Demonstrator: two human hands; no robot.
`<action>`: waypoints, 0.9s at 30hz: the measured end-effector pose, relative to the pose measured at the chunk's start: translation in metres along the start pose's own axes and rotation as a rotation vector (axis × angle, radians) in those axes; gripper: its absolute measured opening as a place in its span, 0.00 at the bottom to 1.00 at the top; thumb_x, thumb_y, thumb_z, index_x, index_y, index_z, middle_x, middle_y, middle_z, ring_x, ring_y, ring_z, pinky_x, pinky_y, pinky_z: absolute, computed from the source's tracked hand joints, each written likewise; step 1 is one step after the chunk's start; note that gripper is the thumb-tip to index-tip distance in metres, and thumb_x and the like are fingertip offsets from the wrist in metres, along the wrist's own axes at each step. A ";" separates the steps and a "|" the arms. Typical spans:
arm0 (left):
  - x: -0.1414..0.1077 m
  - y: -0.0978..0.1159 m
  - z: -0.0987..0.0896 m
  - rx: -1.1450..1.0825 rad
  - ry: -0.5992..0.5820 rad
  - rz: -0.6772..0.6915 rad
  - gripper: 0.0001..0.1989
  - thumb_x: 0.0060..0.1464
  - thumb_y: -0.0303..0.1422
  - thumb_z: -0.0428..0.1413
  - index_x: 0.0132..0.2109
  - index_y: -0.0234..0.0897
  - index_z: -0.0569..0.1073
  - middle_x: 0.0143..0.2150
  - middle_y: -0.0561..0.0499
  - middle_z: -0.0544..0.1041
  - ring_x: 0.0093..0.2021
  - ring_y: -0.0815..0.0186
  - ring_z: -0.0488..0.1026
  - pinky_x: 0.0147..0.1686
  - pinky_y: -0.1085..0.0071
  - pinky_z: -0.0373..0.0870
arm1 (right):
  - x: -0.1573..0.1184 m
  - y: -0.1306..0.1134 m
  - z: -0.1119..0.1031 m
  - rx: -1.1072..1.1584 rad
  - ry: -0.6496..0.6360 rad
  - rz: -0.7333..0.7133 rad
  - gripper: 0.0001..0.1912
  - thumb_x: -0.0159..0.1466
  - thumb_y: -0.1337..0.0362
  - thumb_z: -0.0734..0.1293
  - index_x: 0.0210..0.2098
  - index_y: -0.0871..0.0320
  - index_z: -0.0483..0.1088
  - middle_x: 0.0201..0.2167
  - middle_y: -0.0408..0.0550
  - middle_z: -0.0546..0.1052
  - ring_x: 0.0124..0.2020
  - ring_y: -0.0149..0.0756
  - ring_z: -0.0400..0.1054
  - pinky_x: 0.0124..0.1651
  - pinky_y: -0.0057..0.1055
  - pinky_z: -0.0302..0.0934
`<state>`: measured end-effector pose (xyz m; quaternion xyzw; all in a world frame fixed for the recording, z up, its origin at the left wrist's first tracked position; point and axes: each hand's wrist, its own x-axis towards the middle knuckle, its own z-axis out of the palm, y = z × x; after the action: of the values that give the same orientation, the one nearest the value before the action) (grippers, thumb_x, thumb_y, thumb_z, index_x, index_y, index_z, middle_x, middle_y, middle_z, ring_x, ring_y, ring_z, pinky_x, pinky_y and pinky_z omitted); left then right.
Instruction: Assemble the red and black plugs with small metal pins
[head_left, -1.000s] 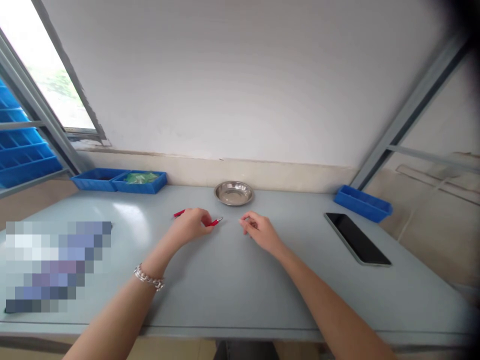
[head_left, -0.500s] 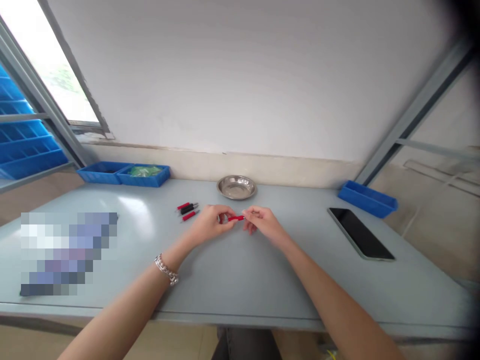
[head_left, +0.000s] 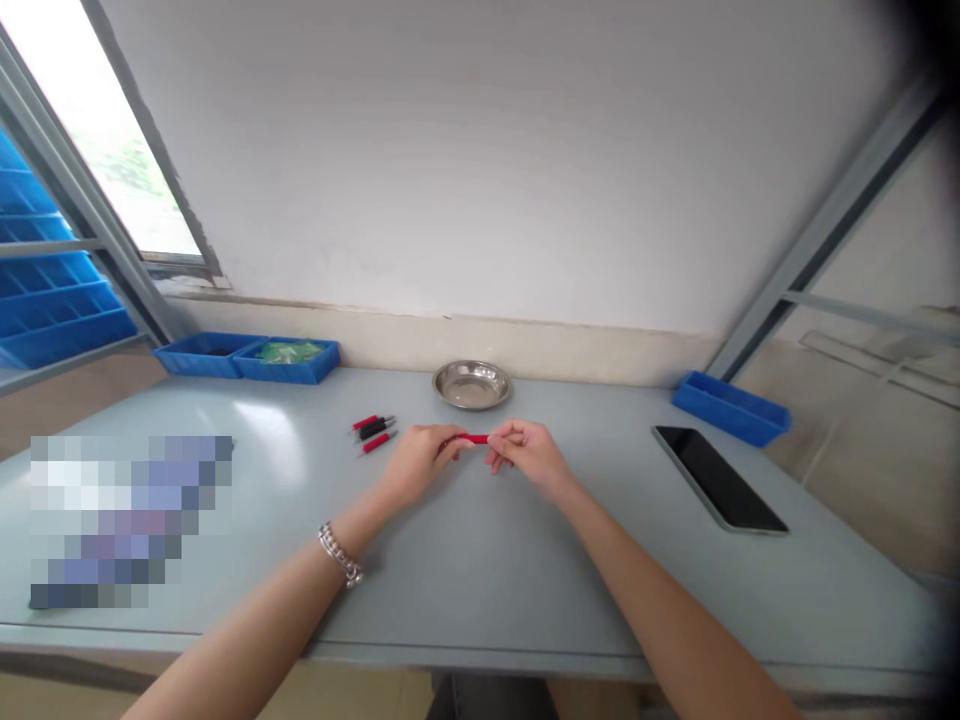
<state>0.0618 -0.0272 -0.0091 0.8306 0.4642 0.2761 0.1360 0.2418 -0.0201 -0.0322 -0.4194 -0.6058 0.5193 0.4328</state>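
My left hand point(head_left: 427, 457) is closed round the left end of a slim red pen point(head_left: 474, 439), held level just above the table. The fingers of my right hand point(head_left: 529, 455) pinch the pen's right end, so only its red middle shows between the two hands. To the left of my left hand lies a small group of similar pens: a black pen point(head_left: 375, 429) beside a red one point(head_left: 365, 423), and another red pen point(head_left: 378, 443) nearer to me. Thin metal tips stick out from their ends.
Behind my hands stands a round steel dish point(head_left: 471, 386). Two blue bins point(head_left: 289, 372) sit at the back left, one with green packets. A phone point(head_left: 720, 480) lies at right, near another blue bin point(head_left: 731, 408). A pixelated object point(head_left: 135, 520) covers the left side.
My left hand has shifted slightly left and my right hand has closed over the pen's metal end. More red now shows between them. The view has tilted a little upward.
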 end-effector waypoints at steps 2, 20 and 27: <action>0.001 0.001 0.000 -0.004 -0.011 -0.004 0.17 0.56 0.39 0.44 0.31 0.35 0.72 0.22 0.53 0.72 0.22 0.73 0.64 0.26 0.77 0.57 | -0.001 -0.001 0.000 0.005 0.007 -0.019 0.12 0.52 0.57 0.66 0.28 0.60 0.63 0.21 0.44 0.74 0.21 0.29 0.67 0.26 0.26 0.56; 0.000 0.005 0.000 -0.070 -0.009 -0.060 0.20 0.55 0.40 0.43 0.22 0.33 0.68 0.16 0.56 0.66 0.18 0.75 0.58 0.24 0.77 0.54 | -0.002 -0.007 0.000 0.091 0.007 -0.026 0.12 0.51 0.56 0.67 0.26 0.59 0.63 0.19 0.42 0.73 0.21 0.28 0.66 0.28 0.27 0.56; 0.001 0.002 0.001 -0.218 -0.065 -0.173 0.26 0.54 0.47 0.40 0.18 0.33 0.64 0.13 0.56 0.61 0.17 0.74 0.56 0.21 0.76 0.52 | 0.000 -0.005 0.000 0.093 0.004 -0.043 0.10 0.49 0.60 0.68 0.27 0.58 0.65 0.21 0.41 0.72 0.22 0.26 0.63 0.30 0.28 0.58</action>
<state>0.0642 -0.0275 -0.0087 0.7762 0.4967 0.2851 0.2637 0.2421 -0.0207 -0.0274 -0.3865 -0.5891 0.5366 0.4643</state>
